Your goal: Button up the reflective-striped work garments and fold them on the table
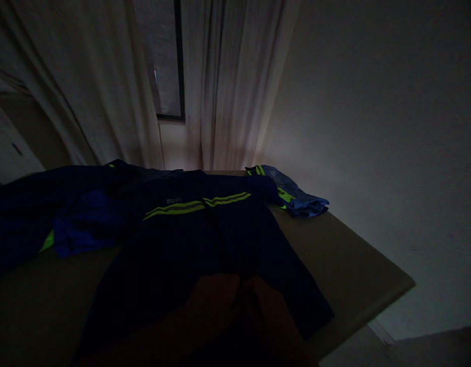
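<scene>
A dark navy work jacket [174, 239] with yellow-green reflective stripes across the chest lies spread out, front side up. Over the lower part of its front opening, my left hand [214, 293] and my right hand [264, 300] meet with fingers bent and pinched together. Both seem closed on the jacket's front edges, close beside each other. Dim light hides the fingertips and any button or zip between them. One jacket sleeve reaches down to the right of my right hand.
Under the clothes is a brownish table [358, 265] with a corner at the right. A folded blue garment [296, 193] with yellow-green bands lies at the back right. More blue clothing [90, 219] is heaped on the left. Curtains [235, 92] and a pale wall [365, 127] stand behind.
</scene>
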`<state>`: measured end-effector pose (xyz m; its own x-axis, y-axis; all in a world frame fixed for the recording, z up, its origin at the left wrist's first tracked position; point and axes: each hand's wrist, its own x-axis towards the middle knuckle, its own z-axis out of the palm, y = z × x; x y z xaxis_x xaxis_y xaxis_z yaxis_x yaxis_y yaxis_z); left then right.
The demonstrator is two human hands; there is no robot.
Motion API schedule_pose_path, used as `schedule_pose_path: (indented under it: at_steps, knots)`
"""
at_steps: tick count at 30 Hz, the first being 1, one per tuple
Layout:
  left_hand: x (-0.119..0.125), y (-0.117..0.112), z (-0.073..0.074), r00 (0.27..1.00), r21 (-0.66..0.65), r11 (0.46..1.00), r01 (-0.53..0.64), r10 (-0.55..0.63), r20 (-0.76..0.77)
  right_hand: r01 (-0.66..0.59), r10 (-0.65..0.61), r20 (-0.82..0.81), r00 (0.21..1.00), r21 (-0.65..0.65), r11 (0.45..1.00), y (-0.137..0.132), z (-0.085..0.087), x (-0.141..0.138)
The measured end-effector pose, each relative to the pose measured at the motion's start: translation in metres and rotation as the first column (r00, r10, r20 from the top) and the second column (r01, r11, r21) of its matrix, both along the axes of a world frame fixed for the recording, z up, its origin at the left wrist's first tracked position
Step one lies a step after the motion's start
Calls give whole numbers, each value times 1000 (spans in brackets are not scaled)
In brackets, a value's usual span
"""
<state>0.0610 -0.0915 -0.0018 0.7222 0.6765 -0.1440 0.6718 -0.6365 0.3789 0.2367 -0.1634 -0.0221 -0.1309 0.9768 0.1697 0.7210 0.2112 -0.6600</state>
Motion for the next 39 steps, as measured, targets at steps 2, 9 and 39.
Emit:
schedule_pose_path:
  at_steps: [2, 9, 39]
  knots:
    - [2, -4, -3, 999, 88, 996, 28, -25, -31, 30, -33, -53, 998, -43, 999, 1, 5, -1]
    - [2, -7, -21, 990, 370, 919, 135, -138, -16, 120, -133, -219, 966, -75, 990, 2, 11, -1]
    - [-80, -77, -45, 969, 268, 963, -30, -37, 244, -386, 369, 174, 913, 73, 920, -64, 17, -2]
